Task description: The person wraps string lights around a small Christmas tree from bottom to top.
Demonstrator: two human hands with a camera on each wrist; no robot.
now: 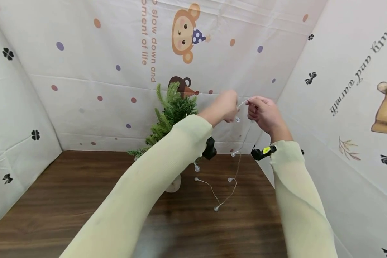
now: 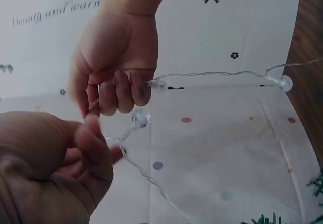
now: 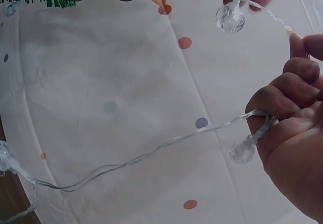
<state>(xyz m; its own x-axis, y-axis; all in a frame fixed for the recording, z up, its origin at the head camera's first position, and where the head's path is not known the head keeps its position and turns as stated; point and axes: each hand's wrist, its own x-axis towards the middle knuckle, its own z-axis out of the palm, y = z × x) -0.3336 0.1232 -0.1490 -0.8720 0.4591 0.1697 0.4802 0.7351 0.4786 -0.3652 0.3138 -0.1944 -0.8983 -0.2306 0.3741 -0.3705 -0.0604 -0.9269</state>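
Observation:
A thin clear wire of string lights [image 1: 238, 167] with round transparent bulbs stretches between two raised hands. My right hand [image 1: 264, 113] pinches the wire between thumb and forefinger, its other fingers curled over a further stretch of it. A bulb [image 3: 242, 151] dangles beside that palm. To the left, my left hand [image 1: 227, 105] holds the wire with its fingertips, a bulb [image 2: 141, 117] sticking out close by. In the head view the left fingers are mostly hidden behind the hand's back. Behind the left forearm stands a small green artificial tree [image 1: 171, 111].
From the right hand the wire drops to the dark wooden table [image 1: 200, 229], where several bulbs lie, one bulb [image 1: 216, 208] nearest me. The tree's pale round base [image 1: 174, 184] is partly covered by the left sleeve. Printed white cloth [image 1: 84, 46] walls in the table.

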